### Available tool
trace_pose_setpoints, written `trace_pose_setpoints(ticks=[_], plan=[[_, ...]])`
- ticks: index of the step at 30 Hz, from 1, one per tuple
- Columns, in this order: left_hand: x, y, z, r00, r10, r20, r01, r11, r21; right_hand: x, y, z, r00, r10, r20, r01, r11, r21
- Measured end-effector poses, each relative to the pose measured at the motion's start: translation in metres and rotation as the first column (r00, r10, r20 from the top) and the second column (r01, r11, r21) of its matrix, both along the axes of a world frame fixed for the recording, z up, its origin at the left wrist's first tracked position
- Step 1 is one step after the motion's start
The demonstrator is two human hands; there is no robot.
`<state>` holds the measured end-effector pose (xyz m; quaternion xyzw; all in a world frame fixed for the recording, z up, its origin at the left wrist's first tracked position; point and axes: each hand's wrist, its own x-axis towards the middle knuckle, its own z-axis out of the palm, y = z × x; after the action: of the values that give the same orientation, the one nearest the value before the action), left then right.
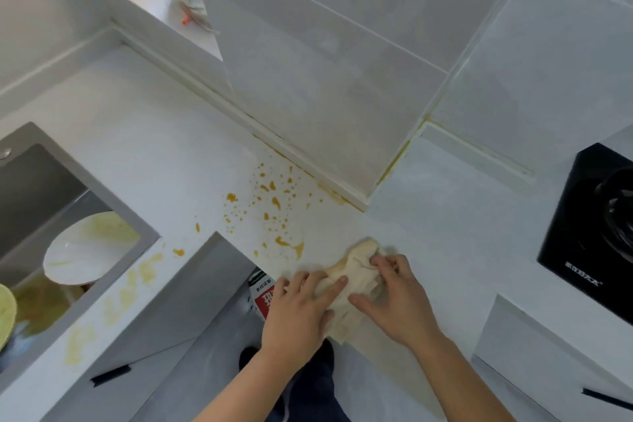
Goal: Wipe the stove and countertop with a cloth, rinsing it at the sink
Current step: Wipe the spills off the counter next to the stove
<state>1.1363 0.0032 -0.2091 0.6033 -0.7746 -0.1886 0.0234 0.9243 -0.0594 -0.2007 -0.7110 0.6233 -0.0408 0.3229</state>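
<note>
Crumpled cream cloth (354, 279) lies on the white countertop (144, 134) under both hands: left hand (301, 305) presses flat-fingered, right hand (397, 298) pinches folds; looks soft, limp, light, best bunched mid-cloth; orange splatter (274, 202) just beyond fingertips

Cloth (356, 281) partly covered by left hand (298, 308) and right hand (394, 298); its underside not visible. Stove (596, 226) cut off at right edge, sink (41, 202) at left edge. Red-and-white carton (262, 291) below bench (154, 147) edge mostly hidden, lettering unreadable.
</note>
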Motion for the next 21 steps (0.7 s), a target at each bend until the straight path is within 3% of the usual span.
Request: trace_pose_setpoints(ticks=[5, 9, 21], plan=[[0.051, -0.009, 0.008, 0.981, 0.167, 0.100, -0.166, 0.986, -0.018, 0.078, -0.013, 0.000, 0.999, 0.002, -0.042, -0.003, 1.000, -0.027], [0.105, -0.020, 0.009, 0.925, 0.350, 0.147, -0.351, 0.936, -0.024, 0.141, -0.028, 0.006, 1.000, 0.002, 0.009, -0.003, 0.999, 0.032], [0.194, -0.104, 0.002, 0.894, 0.407, 0.187, -0.392, 0.913, -0.110, 0.233, -0.085, -0.004, 0.984, -0.157, 0.079, 0.151, 0.986, 0.075]])
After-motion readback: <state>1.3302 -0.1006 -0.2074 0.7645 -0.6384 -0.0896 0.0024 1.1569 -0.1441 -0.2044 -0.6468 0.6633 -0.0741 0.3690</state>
